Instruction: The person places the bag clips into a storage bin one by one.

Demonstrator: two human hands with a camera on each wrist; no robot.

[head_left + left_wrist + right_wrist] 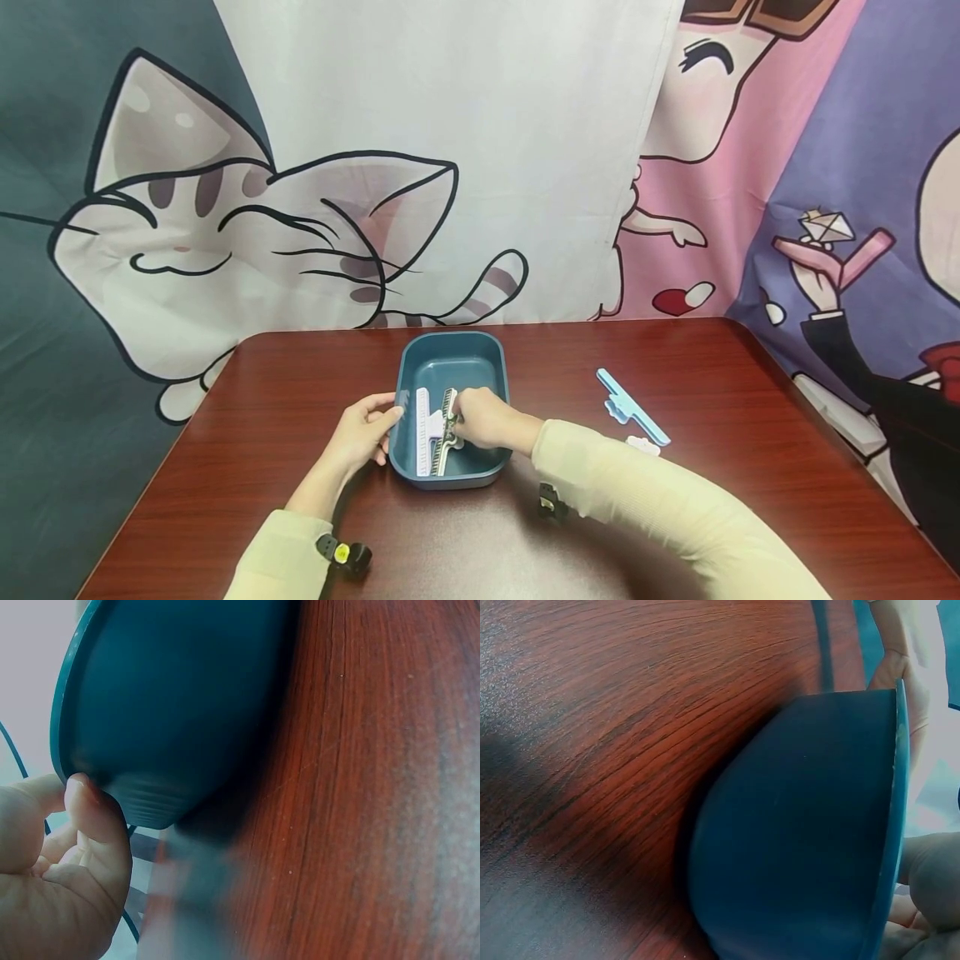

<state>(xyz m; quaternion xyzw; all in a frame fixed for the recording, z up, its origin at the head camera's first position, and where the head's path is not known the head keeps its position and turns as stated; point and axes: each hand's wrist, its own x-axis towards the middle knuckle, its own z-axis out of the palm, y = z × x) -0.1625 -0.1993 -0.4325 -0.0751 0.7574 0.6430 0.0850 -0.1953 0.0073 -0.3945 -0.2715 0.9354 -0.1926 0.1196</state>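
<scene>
A dark teal plastic bin (pixel 452 337) stands on the table, seen from outside in both wrist views. My left hand (pixel 365 429) pinches its left rim, the thumb (pixel 94 814) against the outer wall. Inside the bin, a white sealing clip (pixel 423 433) lies lengthwise along the left side. Beside it is a dark-patterned sealing clip (pixel 442 450) with a pale handle. My right hand (pixel 486 417) reaches in over the right rim and grips this patterned clip. In the right wrist view, the bin wall hides the clips from sight.
To the right on the brown table (pixel 315 367) lies a light blue sealing clip (pixel 633 407). A white scalloped piece (pixel 643 446) shows next to it, partly behind the right sleeve (pixel 645 483). A printed cartoon cloth (pixel 525 125) hangs behind the table.
</scene>
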